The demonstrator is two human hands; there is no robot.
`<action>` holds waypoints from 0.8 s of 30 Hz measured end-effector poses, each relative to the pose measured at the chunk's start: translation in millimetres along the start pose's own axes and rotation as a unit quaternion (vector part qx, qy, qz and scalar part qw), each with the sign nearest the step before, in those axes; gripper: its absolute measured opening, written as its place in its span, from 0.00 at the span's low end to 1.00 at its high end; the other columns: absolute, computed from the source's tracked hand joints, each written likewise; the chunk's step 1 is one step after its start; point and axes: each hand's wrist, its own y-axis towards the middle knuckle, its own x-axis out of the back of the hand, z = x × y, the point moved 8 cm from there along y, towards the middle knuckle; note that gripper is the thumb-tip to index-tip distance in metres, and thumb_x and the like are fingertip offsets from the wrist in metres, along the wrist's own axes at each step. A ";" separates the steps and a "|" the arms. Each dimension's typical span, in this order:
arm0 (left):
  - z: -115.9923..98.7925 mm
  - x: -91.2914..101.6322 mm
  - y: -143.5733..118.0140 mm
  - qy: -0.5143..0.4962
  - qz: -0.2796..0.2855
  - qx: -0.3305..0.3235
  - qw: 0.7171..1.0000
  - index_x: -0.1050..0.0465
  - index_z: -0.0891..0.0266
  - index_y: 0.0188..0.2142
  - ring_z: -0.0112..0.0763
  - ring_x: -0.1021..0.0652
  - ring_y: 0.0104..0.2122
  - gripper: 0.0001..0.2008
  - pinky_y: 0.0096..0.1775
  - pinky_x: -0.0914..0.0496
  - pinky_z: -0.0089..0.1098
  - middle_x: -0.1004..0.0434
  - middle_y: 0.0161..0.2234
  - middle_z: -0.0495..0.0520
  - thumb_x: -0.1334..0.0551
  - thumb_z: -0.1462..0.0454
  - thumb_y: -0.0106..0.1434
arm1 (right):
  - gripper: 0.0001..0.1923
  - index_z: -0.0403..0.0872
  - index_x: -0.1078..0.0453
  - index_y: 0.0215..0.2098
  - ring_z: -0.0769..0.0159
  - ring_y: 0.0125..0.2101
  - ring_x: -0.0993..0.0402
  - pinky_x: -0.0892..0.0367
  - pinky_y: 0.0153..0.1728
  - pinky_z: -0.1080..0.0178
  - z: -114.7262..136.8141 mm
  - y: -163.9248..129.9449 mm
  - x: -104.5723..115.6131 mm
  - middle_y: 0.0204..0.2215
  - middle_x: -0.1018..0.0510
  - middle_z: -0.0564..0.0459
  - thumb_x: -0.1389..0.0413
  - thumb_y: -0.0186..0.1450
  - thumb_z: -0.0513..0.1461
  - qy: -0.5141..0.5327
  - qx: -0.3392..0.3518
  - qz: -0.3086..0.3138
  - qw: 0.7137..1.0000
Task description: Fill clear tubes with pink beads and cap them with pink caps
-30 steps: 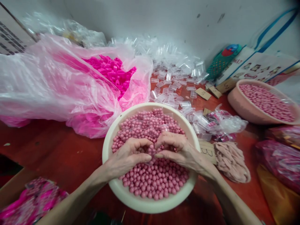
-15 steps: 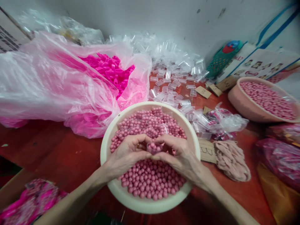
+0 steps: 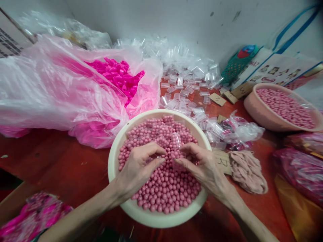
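Note:
A cream bowl (image 3: 151,218) heaped with small pink balls (image 3: 166,188) stands on the red table in front of me. Both my hands hover over its middle. My left hand (image 3: 138,168) has thumb and fingers pinched together over a few pink balls. My right hand (image 3: 204,166) grips a small clear plastic tube (image 3: 178,155) partly filled with pink balls, between thumb and forefinger. The two hands' fingertips sit a little apart. Another clear tube (image 3: 176,138) lies on the balls just beyond them.
A large pink plastic bag of magenta caps (image 3: 118,75) lies at the left. Several loose clear tubes (image 3: 181,67) pile up at the back wall. A second bowl (image 3: 254,114) of pink balls stands at the right, with numbered cardboard tags (image 3: 218,99) and filled bags (image 3: 300,168) nearby.
My hands, pressed together around the clear tube before, have drawn apart. The tube has stayed with my right hand and my left hand has shifted slightly left.

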 end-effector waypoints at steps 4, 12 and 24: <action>-12.8 -9.9 13.9 0.029 0.056 -0.036 0.997 0.26 0.64 0.34 0.25 0.25 0.33 0.06 0.37 0.34 0.26 0.24 0.31 0.48 0.41 0.71 0.61 | 0.09 0.47 0.38 0.40 0.68 0.29 0.28 0.35 0.30 0.66 0.3 -4.6 -12.6 0.29 0.25 0.56 0.44 0.61 0.36 0.006 -0.012 0.038 0.999; -15.6 -33.0 29.5 0.058 0.216 -0.042 0.974 0.27 0.64 0.29 0.23 0.27 0.27 0.05 0.31 0.38 0.24 0.26 0.25 0.45 0.41 0.72 0.59 | 0.12 0.50 0.40 0.44 0.66 0.30 0.27 0.35 0.31 0.64 -3.8 -8.5 -20.4 0.31 0.25 0.55 0.46 0.63 0.36 -0.002 -0.006 0.078 0.997; 4.2 -37.2 25.2 0.116 0.215 0.013 0.970 0.31 0.63 0.27 0.27 0.29 0.27 0.08 0.30 0.40 0.27 0.29 0.25 0.46 0.45 0.74 0.54 | 0.21 0.50 0.44 0.54 0.65 0.31 0.27 0.32 0.32 0.63 -6.3 -14.8 -25.4 0.34 0.24 0.54 0.47 0.63 0.35 -0.066 -0.002 0.058 0.996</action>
